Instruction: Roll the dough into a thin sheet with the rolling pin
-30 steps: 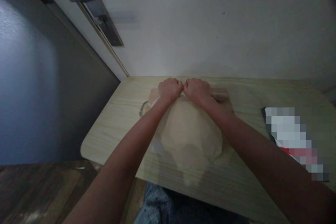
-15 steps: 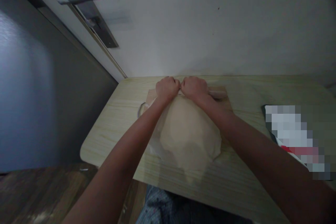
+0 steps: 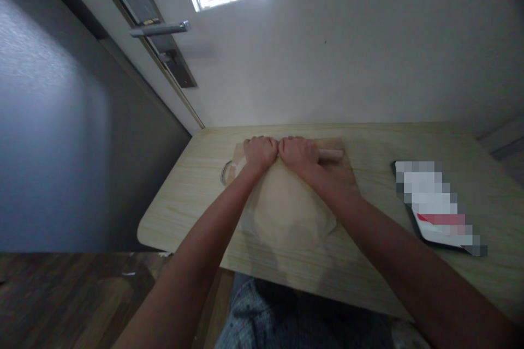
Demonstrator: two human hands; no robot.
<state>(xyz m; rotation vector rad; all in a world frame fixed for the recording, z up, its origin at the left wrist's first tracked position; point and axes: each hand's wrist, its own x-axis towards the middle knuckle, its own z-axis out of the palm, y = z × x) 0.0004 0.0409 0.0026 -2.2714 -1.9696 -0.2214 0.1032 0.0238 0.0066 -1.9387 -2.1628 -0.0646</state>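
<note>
A large sheet of pale dough is spread over a wooden board and reaches past its near side toward me. My left hand is closed at the far end of the dough, and my right hand is closed right beside it. Both fists sit on a wooden rolling pin. Its right end sticks out past my right hand; its left part is hidden under my hands. A metal ring handle shows at the board's left side.
The board lies on a light wood-grain table against a white door with a metal lever handle. A dark-edged packet with a blurred label lies at the right. A blue-grey panel stands at the left.
My view has tilted up, so more of the window shows. Both fists and the rolling pin are slightly nearer to me on the board. The grip looks the same.
</note>
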